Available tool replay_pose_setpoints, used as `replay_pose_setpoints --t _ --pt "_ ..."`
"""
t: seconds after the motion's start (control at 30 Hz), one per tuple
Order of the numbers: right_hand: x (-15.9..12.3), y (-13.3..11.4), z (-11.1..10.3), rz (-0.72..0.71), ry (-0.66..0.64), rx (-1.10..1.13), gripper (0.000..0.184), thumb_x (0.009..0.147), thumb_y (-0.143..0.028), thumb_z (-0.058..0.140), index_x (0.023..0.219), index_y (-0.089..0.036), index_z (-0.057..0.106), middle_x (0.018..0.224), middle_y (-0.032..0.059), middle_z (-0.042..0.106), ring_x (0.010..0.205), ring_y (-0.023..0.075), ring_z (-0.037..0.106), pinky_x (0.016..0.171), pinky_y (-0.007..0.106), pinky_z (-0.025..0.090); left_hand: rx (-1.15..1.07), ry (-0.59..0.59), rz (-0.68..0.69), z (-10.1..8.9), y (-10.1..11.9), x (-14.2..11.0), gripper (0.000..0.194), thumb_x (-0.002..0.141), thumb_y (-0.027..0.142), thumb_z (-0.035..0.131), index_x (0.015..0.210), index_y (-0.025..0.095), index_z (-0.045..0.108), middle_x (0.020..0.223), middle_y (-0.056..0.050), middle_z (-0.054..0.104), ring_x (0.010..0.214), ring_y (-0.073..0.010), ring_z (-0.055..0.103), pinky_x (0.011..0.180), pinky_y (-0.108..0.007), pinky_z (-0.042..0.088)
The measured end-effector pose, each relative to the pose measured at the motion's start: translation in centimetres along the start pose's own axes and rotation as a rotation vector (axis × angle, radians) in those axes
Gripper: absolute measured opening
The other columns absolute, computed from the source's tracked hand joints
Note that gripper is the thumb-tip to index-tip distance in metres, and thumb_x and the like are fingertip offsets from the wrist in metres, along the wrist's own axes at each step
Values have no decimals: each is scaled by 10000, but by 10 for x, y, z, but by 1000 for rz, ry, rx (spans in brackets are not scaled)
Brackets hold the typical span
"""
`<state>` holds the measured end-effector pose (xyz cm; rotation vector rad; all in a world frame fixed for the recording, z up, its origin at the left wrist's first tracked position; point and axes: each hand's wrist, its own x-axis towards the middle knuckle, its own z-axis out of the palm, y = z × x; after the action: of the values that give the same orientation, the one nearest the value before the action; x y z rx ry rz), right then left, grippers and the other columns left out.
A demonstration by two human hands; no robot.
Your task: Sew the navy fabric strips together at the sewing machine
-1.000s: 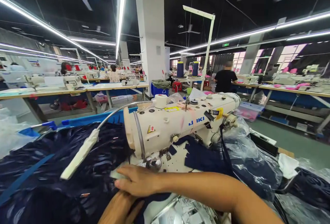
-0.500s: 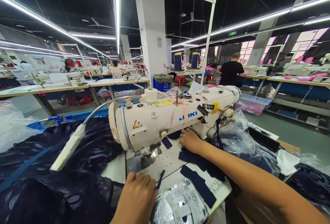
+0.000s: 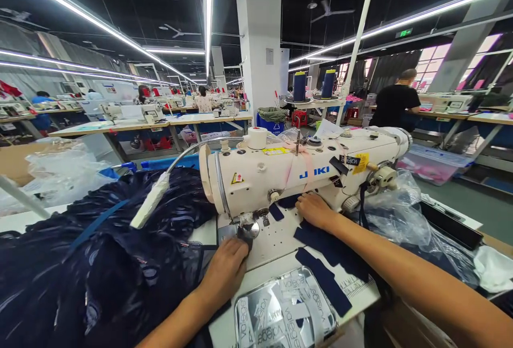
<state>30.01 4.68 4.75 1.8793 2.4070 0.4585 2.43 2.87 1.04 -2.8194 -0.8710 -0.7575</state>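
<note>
A white JUKI sewing machine [image 3: 260,177] stands in front of me. My left hand [image 3: 228,262] is closed at the front of its needle area, with a dark fabric strip [image 3: 247,237] at the fingertips by the presser foot. My right hand [image 3: 316,210] reaches under the machine arm, fingers curled beside dark blue fabric pieces [image 3: 289,201]; what its fingertips grip is hidden. A small navy piece [image 3: 276,211] lies left of it. More cut navy pieces [image 3: 324,278] lie nearer me on the machine bed [image 3: 272,249]. A metal tin of printed labels [image 3: 280,310] sits at the front.
Dark shiny garments [image 3: 120,252] are heaped at left, below a wrapped lamp on a flexible neck [image 3: 150,201]. Clear plastic bags [image 3: 393,214] and a black tray [image 3: 451,225] lie at right. Navy thread cones [image 3: 299,87] stand behind. A person in black [image 3: 395,105] works farther back.
My left hand has moved forward with the strip to the needle area. My right hand stays under the machine arm. The view has turned left and shows more of the garment heap.
</note>
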Motion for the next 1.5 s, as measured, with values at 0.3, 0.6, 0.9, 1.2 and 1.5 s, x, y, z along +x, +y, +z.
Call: replay_pose_setpoints --t 0.3,0.6,0.9,1.2,1.5 --pt "4 -78 2 -258 52 493 187 840 -74 465 825 -167 626 802 40 643 729 161 591 653 259 384 -81 -172 -10 -13 6 -20 400 717 42 411 1073 119 578 1154 -106 589 1099 -252 500 925 -415 459" --pt "-6 -82 18 -193 263 496 68 770 -167 585 824 -156 546 812 64 596 769 211 559 707 332 405 -8 -226 51 -13 8 -24 467 691 0 387 1123 49 557 1186 -153 560 1093 -260 491 950 -417 438" --pt "11 -110 33 -262 303 525 56 804 -137 543 815 -190 524 794 43 595 753 202 548 660 311 427 43 -189 101 -8 12 -31 420 720 32 409 1115 15 548 1178 -188 548 1104 -266 481 972 -377 409" --pt "12 -99 35 -330 364 420 34 843 -172 506 842 -188 537 802 58 606 781 218 559 699 338 440 13 -218 34 -2 9 -32 386 728 47 436 1096 60 553 1148 -168 570 1065 -267 505 926 -407 430" --pt "7 -108 30 -333 374 506 75 805 -117 517 808 -185 551 811 55 604 772 208 554 721 346 414 -189 -35 -44 -3 9 -30 305 739 -4 422 895 163 624 993 -42 651 924 -182 553 834 -318 447"
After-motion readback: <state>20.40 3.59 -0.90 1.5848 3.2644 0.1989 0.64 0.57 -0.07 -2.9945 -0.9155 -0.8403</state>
